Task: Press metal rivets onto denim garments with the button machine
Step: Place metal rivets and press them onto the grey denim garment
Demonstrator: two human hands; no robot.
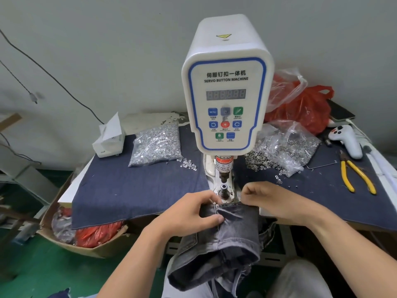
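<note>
We see both hands gripping the denim garment (234, 229) just before the button machine (226, 93): left hand (193, 211), right hand (272, 201).

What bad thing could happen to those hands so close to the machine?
Both the left hand and the right hand pinch the denim garment right beside the lower die of the button machine. If the press fired now, a fingertip could get caught. The denim's edge also isn't over the die yet, so a rivet might land off target.
</note>
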